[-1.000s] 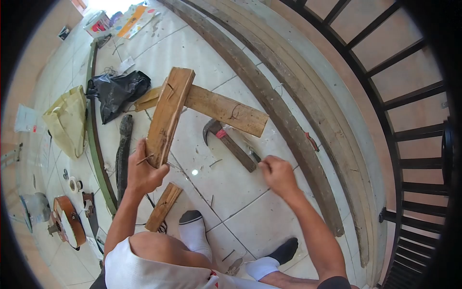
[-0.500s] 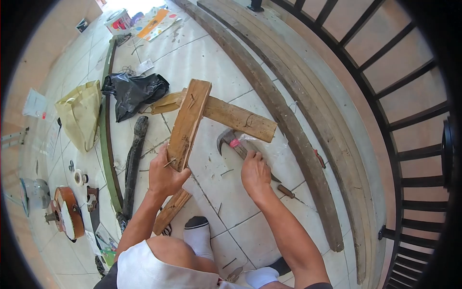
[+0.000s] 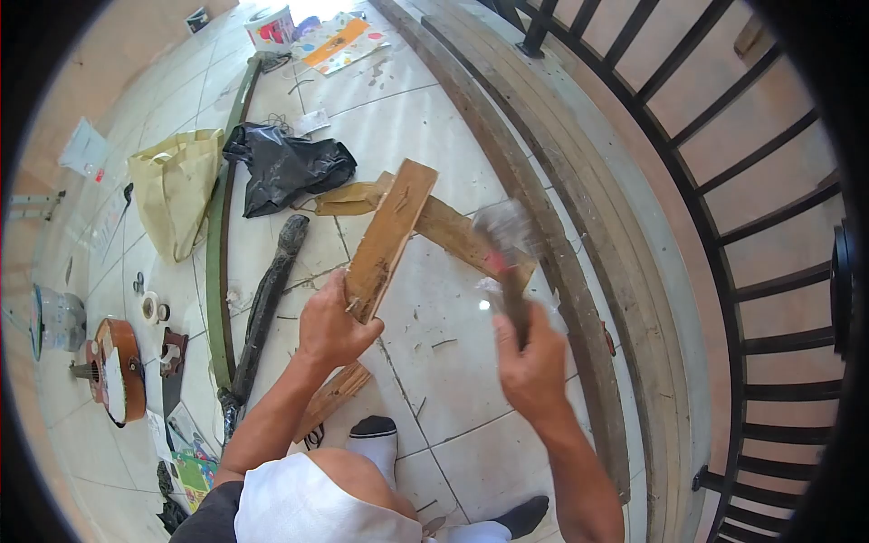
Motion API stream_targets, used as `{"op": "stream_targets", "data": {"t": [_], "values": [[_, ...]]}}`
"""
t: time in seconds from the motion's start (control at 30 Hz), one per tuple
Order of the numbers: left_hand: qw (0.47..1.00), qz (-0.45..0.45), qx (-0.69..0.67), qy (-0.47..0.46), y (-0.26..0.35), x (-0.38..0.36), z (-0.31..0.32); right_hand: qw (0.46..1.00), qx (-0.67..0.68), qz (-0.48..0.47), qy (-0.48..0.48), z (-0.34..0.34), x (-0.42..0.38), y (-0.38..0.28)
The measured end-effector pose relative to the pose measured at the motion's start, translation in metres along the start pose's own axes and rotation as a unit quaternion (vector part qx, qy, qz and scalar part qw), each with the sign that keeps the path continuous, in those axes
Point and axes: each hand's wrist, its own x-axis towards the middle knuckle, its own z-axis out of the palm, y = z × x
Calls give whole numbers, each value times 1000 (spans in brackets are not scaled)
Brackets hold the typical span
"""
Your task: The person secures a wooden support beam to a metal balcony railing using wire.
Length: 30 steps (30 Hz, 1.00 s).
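Note:
My left hand [image 3: 337,324] is closed around the near end of a short wooden board [image 3: 395,233], which is tilted and has nails in it. That board lies across a second wooden board [image 3: 451,233], partly hiding it. In my right hand [image 3: 536,369] is a claw hammer [image 3: 510,294], gripped by its handle. The hammer's head is smeared by motion and hangs over the right end of the second board. A further wooden piece [image 3: 337,396] lies on the floor below my left wrist.
Long timber beams [image 3: 579,317] run along the right, beside a black railing [image 3: 778,344]. Left of me lie a black wrapped pole [image 3: 272,299], a green bar [image 3: 220,271], a black plastic bag [image 3: 285,167], a yellowish bag [image 3: 176,190] and a small guitar [image 3: 120,371]. Loose nails [image 3: 444,343] dot the tiles.
My right hand has raised the hammer from the floor, swinging its head up and to the right. My left hand keeps its hold on the board. The view has shifted slightly.

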Motion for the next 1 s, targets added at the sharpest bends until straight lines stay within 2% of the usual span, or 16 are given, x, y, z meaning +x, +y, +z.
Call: {"op": "stream_targets", "data": {"t": [0.13, 0.2, 0.27, 0.3, 0.33, 0.43, 0.5, 0.57, 0.63, 0.7, 0.77, 0.8, 0.83, 0.9, 0.97, 1.0], "values": [[1000, -6, -6, -2, 9, -2, -2, 994, 70, -45, 76, -25, 19, -46], [1000, 14, -15, 10, 16, 2, -5, 954, 236, -101, 158, -10, 23, -45], [991, 105, -57, 54, 31, -1, -14, 962, -94, -202, 159, 18, 36, -1], [990, 113, -59, 61, 41, 3, -16, 992, -106, -63, 34, 26, 47, 16], [988, 88, -105, 73, 50, 2, -20, 985, -107, 94, -94, 32, 44, 24], [971, 111, -158, 140, 64, 21, -38, 997, -72, 34, 5, 40, 18, 23], [978, 63, -179, 92, 61, 29, -48, 998, -10, 45, 42, 25, 19, -7], [981, 36, -188, 41, 55, 30, -48, 989, 28, -31, 145, 4, 26, -25], [937, -53, -345, -1, 40, 29, -37, 990, 25, -10, 139, -22, 34, -22], [939, -92, -327, -52, 26, 26, -37, 989, 80, 48, 114, -49, 29, -23], [865, -155, -464, -113, 3, 20, -23, 992, 45, 25, 119, -68, 26, -6], [799, -172, -548, -180, -3, 19, -25, 992, 42, 25, 117, -74, 22, 0], [796, -172, -552, -181, -9, 18, -22, 991, 76, 59, 89, -81, 18, 5], [736, -159, -612, -241, -17, 15, -9, 987, 102, 104, 65, -86, 12, 17], [862, -168, -446, -175, -21, 11, 8, 988, 77, 118, 63, -86, 5, 31], [888, -141, -405, -164, -23, 13, 14, 987, 62, 137, 51, -91, 5, 34]]}}
